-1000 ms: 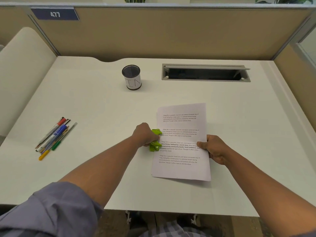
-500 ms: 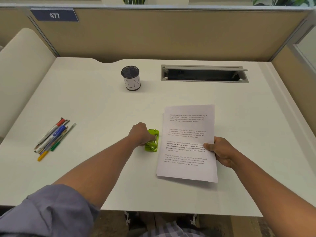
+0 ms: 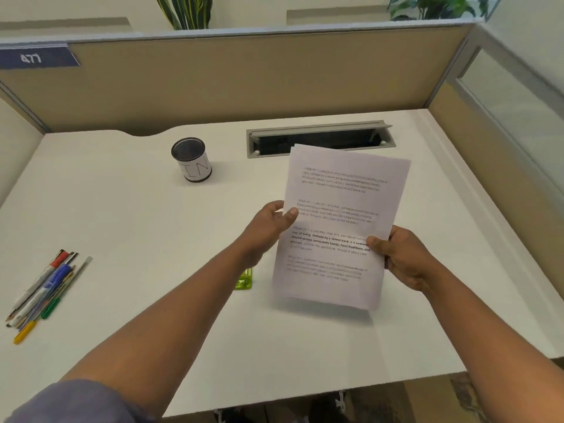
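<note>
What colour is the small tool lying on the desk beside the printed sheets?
The small tool is bright lime green, shown best in the head view.

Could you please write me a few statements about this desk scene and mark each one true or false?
1. The left hand and the right hand both hold the printed sheets. True.
2. The printed sheets lie flat on the desk. False: they are held above it, with a shadow beneath.
3. The green device sits on the desk, partly hidden by the left forearm. True.
4. The pens stand in the mesh cup. False: they lie on the desk at the left, apart from the cup.
5. The left hand has its grip on the green device. False: it pinches the sheets' left edge.
</note>
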Available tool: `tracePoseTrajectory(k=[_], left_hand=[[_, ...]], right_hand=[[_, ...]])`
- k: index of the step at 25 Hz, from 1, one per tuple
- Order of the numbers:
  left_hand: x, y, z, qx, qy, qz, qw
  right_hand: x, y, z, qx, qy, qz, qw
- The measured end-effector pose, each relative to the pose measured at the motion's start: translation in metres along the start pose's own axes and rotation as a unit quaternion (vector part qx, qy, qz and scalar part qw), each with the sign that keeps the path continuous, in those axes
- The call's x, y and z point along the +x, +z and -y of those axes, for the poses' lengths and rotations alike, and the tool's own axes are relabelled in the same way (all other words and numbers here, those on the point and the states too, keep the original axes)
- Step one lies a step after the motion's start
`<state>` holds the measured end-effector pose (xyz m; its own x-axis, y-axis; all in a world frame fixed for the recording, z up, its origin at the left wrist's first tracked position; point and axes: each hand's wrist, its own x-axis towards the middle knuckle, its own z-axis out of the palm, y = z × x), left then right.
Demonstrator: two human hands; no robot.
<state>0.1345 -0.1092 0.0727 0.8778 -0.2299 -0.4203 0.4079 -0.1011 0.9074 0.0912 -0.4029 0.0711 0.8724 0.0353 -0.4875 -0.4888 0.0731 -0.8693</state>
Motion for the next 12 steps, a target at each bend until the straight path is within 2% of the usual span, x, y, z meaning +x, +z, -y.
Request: tracePoseTrajectory(k=[2,4,12], left_hand=[[0.01,0.02,-0.012,-0.031,0.032,0.051,0.998],[0.015,0.038,-0.025,-0.029,0.067,0.058,0.996],[0.029,0.09,-0.046,0.008,0.166,-0.01,0.986]], right_hand=[[-0.009,-0.012,0.009,-0.008,-0.039,-0.033,0.999],[-0.016,-0.023,0.014,-0.017,-0.079,-0.068,0.994],[-0.022,-0.04,0.012,-0.009,-0.201,-0.159,0.966]])
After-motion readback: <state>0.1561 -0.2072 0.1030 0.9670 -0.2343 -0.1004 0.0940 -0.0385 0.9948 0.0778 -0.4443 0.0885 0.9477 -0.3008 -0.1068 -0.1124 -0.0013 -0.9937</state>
